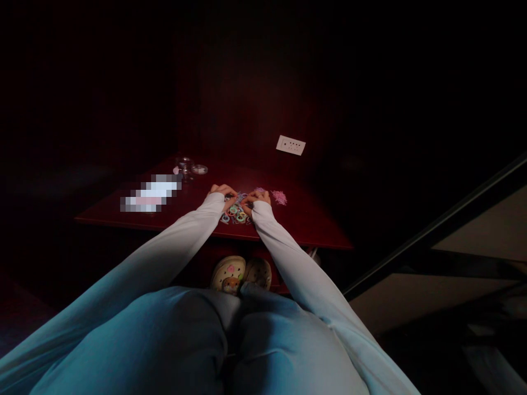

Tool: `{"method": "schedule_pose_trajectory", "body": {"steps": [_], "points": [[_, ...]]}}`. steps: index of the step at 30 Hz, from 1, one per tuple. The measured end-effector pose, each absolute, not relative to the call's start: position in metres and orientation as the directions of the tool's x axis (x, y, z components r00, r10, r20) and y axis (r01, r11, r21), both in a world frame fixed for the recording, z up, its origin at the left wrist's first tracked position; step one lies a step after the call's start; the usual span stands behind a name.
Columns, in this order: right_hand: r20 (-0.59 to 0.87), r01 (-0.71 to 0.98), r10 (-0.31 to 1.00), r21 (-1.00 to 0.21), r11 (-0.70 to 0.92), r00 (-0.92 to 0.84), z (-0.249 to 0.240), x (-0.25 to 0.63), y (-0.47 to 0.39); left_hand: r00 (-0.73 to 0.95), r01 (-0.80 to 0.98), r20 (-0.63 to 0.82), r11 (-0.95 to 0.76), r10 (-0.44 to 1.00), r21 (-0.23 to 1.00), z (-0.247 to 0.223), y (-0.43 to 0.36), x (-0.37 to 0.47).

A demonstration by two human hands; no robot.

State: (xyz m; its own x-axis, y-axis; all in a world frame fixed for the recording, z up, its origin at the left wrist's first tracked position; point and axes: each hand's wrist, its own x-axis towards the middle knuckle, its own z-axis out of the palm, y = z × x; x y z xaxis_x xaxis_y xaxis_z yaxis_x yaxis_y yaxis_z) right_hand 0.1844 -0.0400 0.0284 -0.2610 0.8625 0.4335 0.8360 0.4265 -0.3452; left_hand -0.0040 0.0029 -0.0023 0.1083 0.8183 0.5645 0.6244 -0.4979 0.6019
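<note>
A pile of small multicoloured rings (239, 215), which look like elastic hair ties, lies near the front edge of the dark red table (197, 216). Over its left side is my left hand (223, 192), fingers bent and drawn together toward the thumb. My right hand (258, 198) is just across from it, fingertips pinched at the pile's right side. Whatever either hand holds is too small to make out. Behind my right hand is a little purple heap (259, 190), partly covered. A pink heap of similar small pieces (279, 197) sits to its right.
Clear round containers (185, 164) and a round lid (200, 170) stand at the back left. A bright, pixelated flat object (150, 195) lies on the table's left. A white socket plate (290, 145) is on the back panel. Clogs (229, 272) show below the table edge.
</note>
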Motion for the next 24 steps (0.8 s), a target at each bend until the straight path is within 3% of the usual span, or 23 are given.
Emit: {"method": "schedule_pose_trajectory", "body": {"steps": [24], "points": [[0.490, 0.825, 0.830, -0.328, 0.460, -0.268, 0.0332, 0.1853, -0.0488, 0.192, 0.543, 0.556, -0.559, 0.809, 0.626, -0.0032, 0.0081, -0.0072]]}}
